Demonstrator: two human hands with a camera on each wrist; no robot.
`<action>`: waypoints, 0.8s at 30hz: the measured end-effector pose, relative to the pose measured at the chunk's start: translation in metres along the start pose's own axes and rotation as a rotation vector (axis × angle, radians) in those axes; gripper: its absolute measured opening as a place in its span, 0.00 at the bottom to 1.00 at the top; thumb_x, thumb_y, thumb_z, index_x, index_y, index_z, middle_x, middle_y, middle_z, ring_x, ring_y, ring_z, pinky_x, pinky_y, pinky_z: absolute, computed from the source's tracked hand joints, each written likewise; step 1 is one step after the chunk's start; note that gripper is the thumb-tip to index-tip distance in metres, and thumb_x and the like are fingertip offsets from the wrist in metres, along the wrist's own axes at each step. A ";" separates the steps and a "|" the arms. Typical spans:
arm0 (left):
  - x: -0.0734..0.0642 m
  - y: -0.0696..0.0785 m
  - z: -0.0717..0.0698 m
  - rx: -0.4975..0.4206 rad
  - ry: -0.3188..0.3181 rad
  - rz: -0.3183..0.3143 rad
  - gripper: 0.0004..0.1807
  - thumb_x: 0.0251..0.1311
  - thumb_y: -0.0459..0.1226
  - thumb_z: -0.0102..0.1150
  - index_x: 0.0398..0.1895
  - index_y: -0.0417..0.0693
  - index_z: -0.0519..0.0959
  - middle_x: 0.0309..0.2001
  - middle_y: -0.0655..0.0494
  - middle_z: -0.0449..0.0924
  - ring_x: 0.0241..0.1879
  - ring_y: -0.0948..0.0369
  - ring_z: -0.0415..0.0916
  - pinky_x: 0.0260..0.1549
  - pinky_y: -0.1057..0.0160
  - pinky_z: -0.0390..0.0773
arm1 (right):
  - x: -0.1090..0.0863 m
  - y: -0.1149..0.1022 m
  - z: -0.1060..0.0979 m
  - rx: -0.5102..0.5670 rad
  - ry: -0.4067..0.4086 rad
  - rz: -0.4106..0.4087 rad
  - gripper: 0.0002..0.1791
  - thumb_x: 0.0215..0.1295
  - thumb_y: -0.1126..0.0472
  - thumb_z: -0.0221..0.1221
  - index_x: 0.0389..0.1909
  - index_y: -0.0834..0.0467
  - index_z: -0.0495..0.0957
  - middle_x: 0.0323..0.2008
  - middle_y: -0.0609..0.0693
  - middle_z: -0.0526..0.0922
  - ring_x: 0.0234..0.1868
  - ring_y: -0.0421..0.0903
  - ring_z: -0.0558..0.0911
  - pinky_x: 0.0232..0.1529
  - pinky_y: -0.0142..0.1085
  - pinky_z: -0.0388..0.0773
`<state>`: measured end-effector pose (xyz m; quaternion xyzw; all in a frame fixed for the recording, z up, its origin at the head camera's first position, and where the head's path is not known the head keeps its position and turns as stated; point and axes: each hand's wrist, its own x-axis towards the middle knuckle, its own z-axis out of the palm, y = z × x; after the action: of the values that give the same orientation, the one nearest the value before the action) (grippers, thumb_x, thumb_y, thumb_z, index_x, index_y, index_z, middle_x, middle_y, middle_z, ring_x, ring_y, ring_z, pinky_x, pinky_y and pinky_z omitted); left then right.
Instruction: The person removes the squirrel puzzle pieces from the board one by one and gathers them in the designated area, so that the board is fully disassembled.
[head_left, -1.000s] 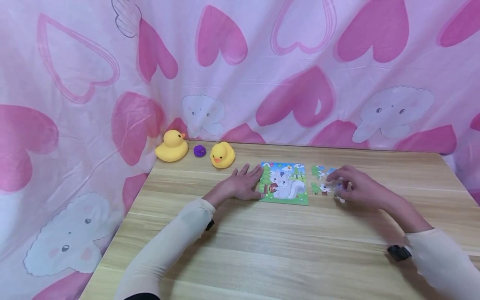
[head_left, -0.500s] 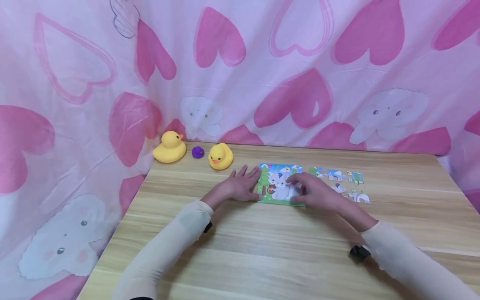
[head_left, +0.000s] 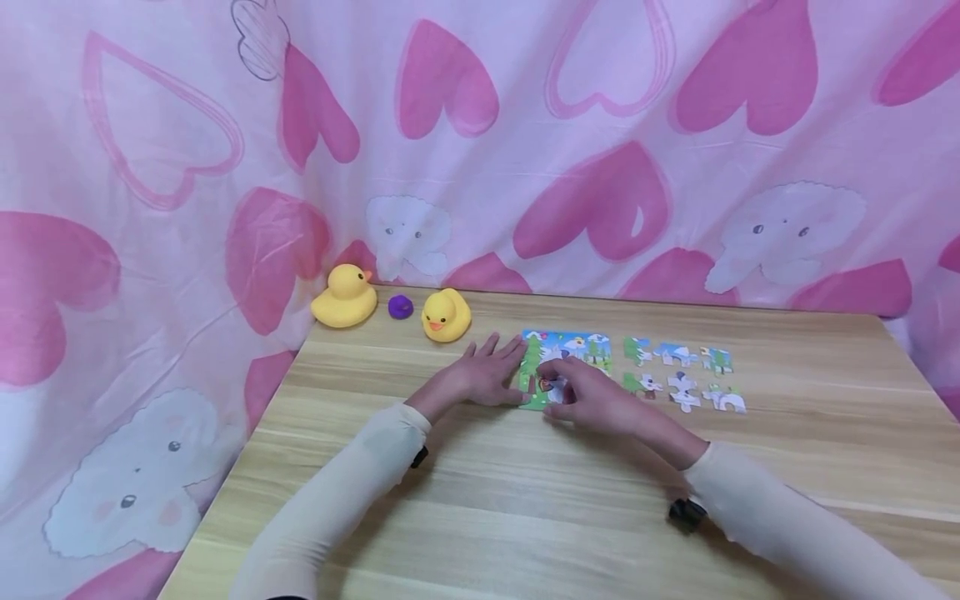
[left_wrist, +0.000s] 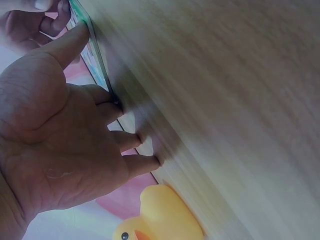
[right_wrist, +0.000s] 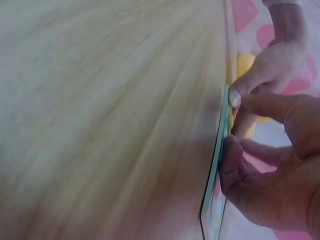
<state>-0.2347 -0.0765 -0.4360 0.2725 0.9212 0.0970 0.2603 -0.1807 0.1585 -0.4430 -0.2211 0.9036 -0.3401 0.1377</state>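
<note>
Our right hand (head_left: 592, 400) bends its fingers and thumb over the puzzle board (head_left: 573, 343), and we cannot tell whether they pinch anything, since its back hides the spot from the head view and the right wrist view shows only bent digits close against the board. Our left hand (head_left: 487, 372) lies spread with straight fingers, gripping nothing; it sits at the board's nine o'clock, its thumb resting on the board's edge and its outer fingertips on the table (head_left: 480, 517). The board lies flat, printed with green trees and blue sky where we can see it. Just beyond it at three o'clock, six loose puzzle pieces (head_left: 683, 390) lie apart in two rows of three. Our cream sleeves (head_left: 795, 517) come in from four and eight o'clock. Between nine and ten o'clock we see a yellow duck (head_left: 446, 317), a small purple duck (head_left: 401, 307) and, farthest out, a second yellow duck (head_left: 345, 297). Past the table at twelve o'clock hangs a pink curtain (head_left: 450, 167) patterned with hearts.
</note>
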 end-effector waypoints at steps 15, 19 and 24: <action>-0.003 0.001 -0.003 0.050 0.008 0.008 0.54 0.73 0.65 0.53 0.88 0.55 0.38 0.89 0.58 0.30 0.87 0.43 0.27 0.83 0.33 0.37 | 0.018 -0.002 0.004 -0.024 0.050 0.084 0.30 0.58 0.64 0.75 0.62 0.59 0.79 0.50 0.51 0.84 0.46 0.47 0.81 0.48 0.43 0.82; -0.007 0.004 -0.005 0.075 0.019 0.021 0.52 0.75 0.64 0.51 0.88 0.53 0.38 0.89 0.56 0.31 0.87 0.42 0.28 0.83 0.32 0.38 | 0.021 0.000 0.001 0.013 0.032 0.103 0.28 0.57 0.64 0.75 0.60 0.57 0.80 0.48 0.50 0.84 0.41 0.45 0.78 0.42 0.37 0.77; -0.006 0.004 -0.005 0.065 0.000 0.017 0.53 0.74 0.63 0.53 0.88 0.54 0.38 0.89 0.56 0.30 0.87 0.42 0.27 0.83 0.31 0.38 | 0.020 0.002 0.001 0.033 0.032 0.103 0.28 0.58 0.64 0.76 0.59 0.56 0.78 0.48 0.50 0.83 0.38 0.44 0.77 0.41 0.36 0.75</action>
<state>-0.2314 -0.0760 -0.4280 0.2886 0.9216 0.0691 0.2502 -0.1979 0.1493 -0.4473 -0.1666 0.9101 -0.3511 0.1439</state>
